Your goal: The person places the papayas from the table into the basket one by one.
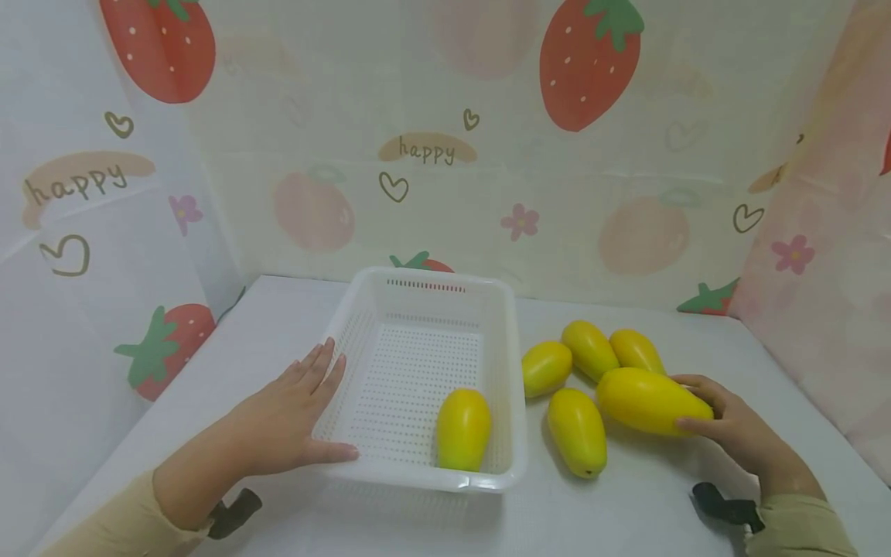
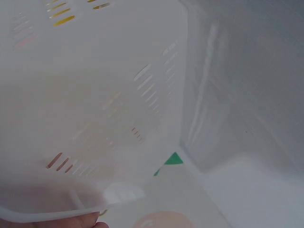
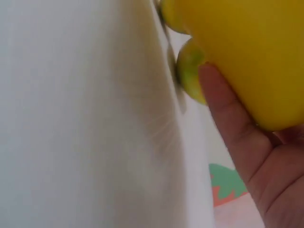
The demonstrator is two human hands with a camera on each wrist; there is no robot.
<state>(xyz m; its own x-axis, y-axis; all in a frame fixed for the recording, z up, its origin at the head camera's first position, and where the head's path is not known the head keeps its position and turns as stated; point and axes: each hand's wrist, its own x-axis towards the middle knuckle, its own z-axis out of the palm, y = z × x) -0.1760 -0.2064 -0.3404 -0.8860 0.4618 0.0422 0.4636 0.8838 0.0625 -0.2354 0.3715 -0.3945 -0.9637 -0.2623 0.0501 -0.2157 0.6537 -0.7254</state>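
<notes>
My right hand [image 1: 727, 422] grips a large yellow mango [image 1: 647, 401] by its end, thumb on the near side and fingers behind. In the right wrist view this mango [image 3: 256, 57] fills the upper right, with the thumb [image 3: 228, 111] along its side. My left hand [image 1: 295, 422] rests on the left rim of a white perforated plastic basket [image 1: 518, 387], fingers straight and spread, thumb over the front left corner. Inside the basket, at its front right, lies one yellow mango [image 1: 463, 429]. From the left wrist, the basket's slotted wall [image 2: 95, 118] fills much of the view.
Right of the basket, several more mangoes lie on the white table: one near the front [image 1: 578, 432], one by the basket wall [image 1: 547, 369], others [image 1: 589, 350] behind the held one. A printed cloth [image 1: 431, 216] hangs behind the table and along both sides.
</notes>
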